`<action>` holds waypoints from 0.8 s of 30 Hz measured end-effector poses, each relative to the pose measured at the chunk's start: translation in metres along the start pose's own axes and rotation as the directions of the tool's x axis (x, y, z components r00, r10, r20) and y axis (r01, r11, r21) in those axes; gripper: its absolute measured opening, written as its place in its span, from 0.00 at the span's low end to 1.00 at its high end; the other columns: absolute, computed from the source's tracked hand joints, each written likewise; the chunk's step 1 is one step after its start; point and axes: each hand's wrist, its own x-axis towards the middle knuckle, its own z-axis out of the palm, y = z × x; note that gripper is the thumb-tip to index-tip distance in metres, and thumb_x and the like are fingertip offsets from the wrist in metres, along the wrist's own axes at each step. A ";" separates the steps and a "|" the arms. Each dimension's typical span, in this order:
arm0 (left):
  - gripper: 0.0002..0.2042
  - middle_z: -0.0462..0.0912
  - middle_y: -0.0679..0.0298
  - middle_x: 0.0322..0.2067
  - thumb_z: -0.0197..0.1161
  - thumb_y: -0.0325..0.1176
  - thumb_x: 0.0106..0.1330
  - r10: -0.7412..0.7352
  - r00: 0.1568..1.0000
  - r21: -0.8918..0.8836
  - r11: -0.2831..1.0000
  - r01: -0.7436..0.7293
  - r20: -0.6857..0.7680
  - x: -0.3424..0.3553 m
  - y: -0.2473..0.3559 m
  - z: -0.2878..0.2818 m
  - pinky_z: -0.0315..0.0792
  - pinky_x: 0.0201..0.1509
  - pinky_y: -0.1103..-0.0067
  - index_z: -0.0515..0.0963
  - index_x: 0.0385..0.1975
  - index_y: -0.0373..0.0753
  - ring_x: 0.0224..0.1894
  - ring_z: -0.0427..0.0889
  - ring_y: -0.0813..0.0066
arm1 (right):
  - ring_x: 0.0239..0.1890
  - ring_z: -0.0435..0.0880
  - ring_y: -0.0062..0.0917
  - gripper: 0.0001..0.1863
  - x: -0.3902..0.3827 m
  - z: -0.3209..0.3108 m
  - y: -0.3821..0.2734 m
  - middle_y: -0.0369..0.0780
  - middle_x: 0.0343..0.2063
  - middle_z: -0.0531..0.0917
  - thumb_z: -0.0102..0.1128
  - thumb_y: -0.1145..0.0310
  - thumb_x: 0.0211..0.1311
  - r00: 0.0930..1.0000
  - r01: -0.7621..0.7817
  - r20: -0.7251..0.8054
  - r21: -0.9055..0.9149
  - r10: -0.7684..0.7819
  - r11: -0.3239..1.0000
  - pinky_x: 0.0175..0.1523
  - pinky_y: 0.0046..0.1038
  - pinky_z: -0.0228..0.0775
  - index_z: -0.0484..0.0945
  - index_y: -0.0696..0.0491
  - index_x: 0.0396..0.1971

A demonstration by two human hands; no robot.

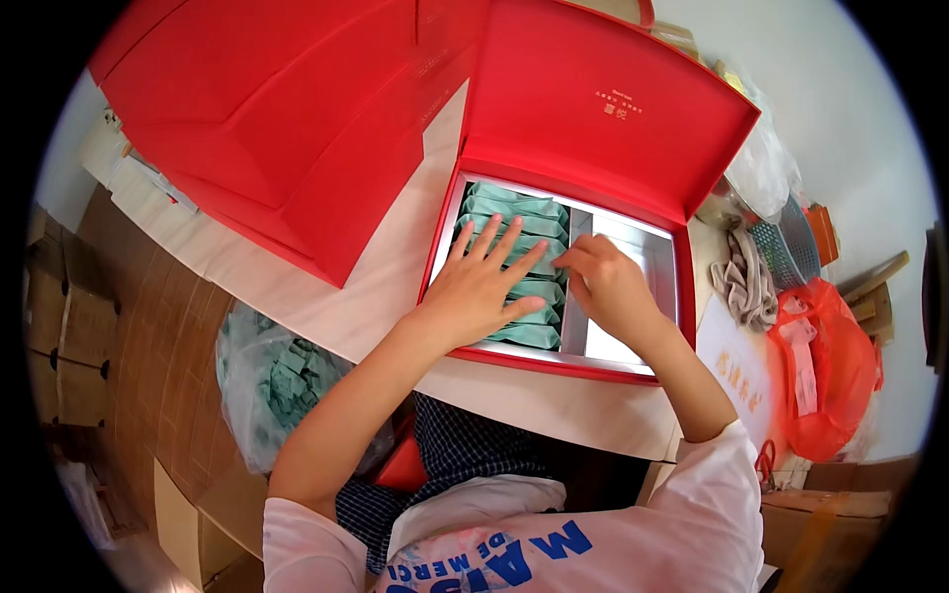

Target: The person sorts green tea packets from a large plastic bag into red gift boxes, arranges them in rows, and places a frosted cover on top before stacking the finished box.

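With the clock face centred on the red box [680,296], its open lid [593,89] stands at twelve o'clock, and green packets [514,206] lie in a column along the nine o'clock side of its silver tray [657,262]. The left hand [473,290] lies palm down over these packets, fingers spread apart; the right hand [608,282] is at their three o'clock ends, fingers curled, thumb near the index finger, though whether they grip a packet I cannot tell. Large red packaging [277,128] stands at ten o'clock, a clear bag [235,381] of green pieces sits at eight, a grey cloth [743,282] at three and an orange-red bag [840,366] near four
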 end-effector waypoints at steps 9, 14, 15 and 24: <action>0.32 0.48 0.52 0.69 0.42 0.60 0.67 0.011 0.999 -0.029 0.999 -0.012 -0.034 0.005 0.002 0.003 0.39 0.71 0.58 0.56 0.67 0.52 0.71 0.44 0.51 | 0.34 0.79 0.34 0.09 -0.002 -0.001 0.012 0.41 0.28 0.79 0.57 0.80 0.48 0.995 -0.067 0.075 0.031 0.064 0.997 0.38 0.33 0.74 0.81 0.55 0.30; 0.33 0.51 0.49 0.67 0.42 0.61 0.66 -0.043 0.997 -0.042 0.998 0.041 -0.056 -0.009 -0.014 0.010 0.39 0.71 0.56 0.57 0.67 0.49 0.70 0.46 0.50 | 0.38 0.78 0.38 0.09 0.013 0.003 -0.029 0.43 0.31 0.79 0.58 0.78 0.49 0.999 0.015 -0.028 -0.098 -0.018 0.995 0.40 0.35 0.72 0.79 0.55 0.33; 0.36 0.52 0.47 0.67 0.42 0.62 0.65 -0.051 0.996 -0.064 0.997 0.047 -0.067 -0.009 -0.014 0.010 0.38 0.71 0.55 0.57 0.66 0.43 0.70 0.46 0.49 | 0.41 0.77 0.40 0.11 0.012 0.005 -0.036 0.45 0.36 0.78 0.59 0.77 0.50 0.993 0.030 -0.111 -0.042 -0.035 0.999 0.43 0.36 0.71 0.78 0.55 0.37; 0.17 0.73 0.56 0.50 0.54 0.36 0.64 -0.350 0.533 -0.507 0.843 -0.178 -0.770 -0.121 -0.025 -0.029 0.56 0.63 0.62 0.71 0.51 0.39 0.56 0.68 0.58 | 0.39 0.75 0.30 0.12 -0.044 0.082 -0.144 0.44 0.36 0.76 0.51 0.78 0.61 0.908 0.110 -0.406 0.464 0.101 0.879 0.47 0.29 0.67 0.73 0.62 0.44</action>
